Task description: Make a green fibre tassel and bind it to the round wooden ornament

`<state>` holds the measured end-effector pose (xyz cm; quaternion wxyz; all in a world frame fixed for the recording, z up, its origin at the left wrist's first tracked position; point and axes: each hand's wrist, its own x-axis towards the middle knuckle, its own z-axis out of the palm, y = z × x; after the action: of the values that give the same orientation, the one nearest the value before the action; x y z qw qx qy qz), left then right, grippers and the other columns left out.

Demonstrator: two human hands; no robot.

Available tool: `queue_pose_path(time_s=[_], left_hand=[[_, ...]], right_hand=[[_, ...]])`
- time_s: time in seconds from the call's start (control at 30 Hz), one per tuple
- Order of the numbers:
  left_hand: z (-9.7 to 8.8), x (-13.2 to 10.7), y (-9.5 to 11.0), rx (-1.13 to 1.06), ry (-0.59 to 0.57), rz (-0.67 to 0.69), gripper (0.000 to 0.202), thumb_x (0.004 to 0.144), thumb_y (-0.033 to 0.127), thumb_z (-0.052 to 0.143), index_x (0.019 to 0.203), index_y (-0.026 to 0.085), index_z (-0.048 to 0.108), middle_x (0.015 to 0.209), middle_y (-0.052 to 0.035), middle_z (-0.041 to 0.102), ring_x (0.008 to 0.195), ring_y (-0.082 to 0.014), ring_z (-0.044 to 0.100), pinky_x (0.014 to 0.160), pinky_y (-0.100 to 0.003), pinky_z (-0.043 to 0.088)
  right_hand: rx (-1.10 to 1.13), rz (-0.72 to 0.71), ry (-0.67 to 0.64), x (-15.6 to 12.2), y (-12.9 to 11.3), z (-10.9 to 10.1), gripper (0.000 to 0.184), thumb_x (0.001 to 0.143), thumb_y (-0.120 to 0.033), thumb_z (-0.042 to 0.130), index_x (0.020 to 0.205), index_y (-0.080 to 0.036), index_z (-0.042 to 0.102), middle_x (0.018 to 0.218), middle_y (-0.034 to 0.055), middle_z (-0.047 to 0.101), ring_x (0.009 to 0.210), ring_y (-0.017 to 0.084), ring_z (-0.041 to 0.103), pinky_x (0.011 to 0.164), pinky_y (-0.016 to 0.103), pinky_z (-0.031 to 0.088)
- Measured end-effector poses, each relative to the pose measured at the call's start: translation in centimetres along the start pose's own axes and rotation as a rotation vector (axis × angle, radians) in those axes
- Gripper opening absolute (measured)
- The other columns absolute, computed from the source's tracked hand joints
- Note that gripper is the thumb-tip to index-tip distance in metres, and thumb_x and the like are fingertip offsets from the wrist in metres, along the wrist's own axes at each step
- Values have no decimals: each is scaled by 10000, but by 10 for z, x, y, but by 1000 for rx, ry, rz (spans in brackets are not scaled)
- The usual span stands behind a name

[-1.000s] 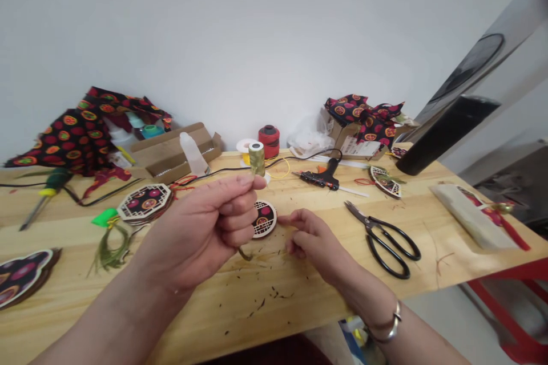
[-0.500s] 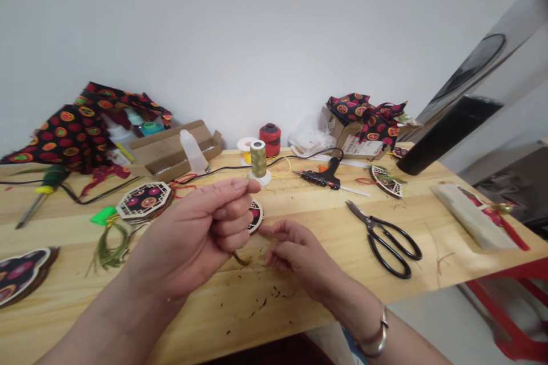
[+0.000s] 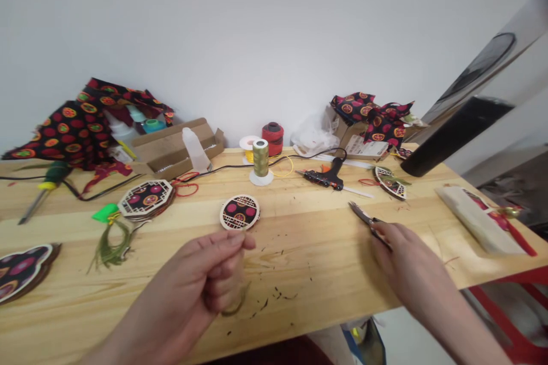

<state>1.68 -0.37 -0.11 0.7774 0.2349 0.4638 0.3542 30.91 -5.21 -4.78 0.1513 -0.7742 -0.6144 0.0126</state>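
Note:
My left hand [image 3: 214, 274] is closed in a pinch over the front of the table. A thin olive-green thread [image 3: 240, 303] hangs below its curled fingers; the part within the fingers is hidden. On the right, my right hand [image 3: 406, 262] grips the black handles of the scissors [image 3: 363, 215], whose blades are together and point to the far left. My hand covers most of the handles. Just beyond my left hand lies a round wooden-framed ornament [image 3: 240, 212] with patterned fabric. Behind it stands a spool of green thread [image 3: 260, 158].
A glue gun [image 3: 327, 175] with its cord lies toward the back. An octagonal ornament [image 3: 145, 199], a green tassel [image 3: 112, 244] and a screwdriver [image 3: 41, 194] lie to the left. A black roll [image 3: 456, 137] stands tilted at right. Dark scraps [image 3: 274, 296] litter the front.
My right hand has moved right, away from my left hand, and onto the scissors' handles. My left hand has lowered a little, uncovering the round ornament.

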Motion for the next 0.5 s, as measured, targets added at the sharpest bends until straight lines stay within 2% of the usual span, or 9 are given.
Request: queue_pose_path(time_s=[0.07,0.17,0.33,0.5], left_hand=[[-3,1,-16,-9,-6,-64,145,756,271,635,724,130,652,486,102,230,418,-38,124,374,-176,141],[-2,2,-31,34,39,-47,181,758,299,637,730,121,651,487,102,246,416,-35,145,390,-187,128],[3,3,-38,110,102,11,225,746,336,643,726,113,659,475,100,259,426,-40,153,403,-198,118],[3,1,-42,167,157,53,237,733,346,646,727,111,674,478,95,284,418,-41,169,400,-196,122]], right_hand=[[-167,55,-38,-2,35,2,348,821,-300,382,997,-87,594,956,194,629,912,340,595,761,464,474],[-231,-16,-71,-6,63,10,380,806,-272,375,1019,-49,597,967,211,624,903,336,605,792,459,485],[-241,-31,-132,-3,65,11,386,735,-229,422,1043,-75,596,894,167,636,837,302,630,730,405,518],[-189,-32,-191,1,48,2,366,677,-210,463,1013,-129,581,914,135,618,798,287,625,708,398,503]])
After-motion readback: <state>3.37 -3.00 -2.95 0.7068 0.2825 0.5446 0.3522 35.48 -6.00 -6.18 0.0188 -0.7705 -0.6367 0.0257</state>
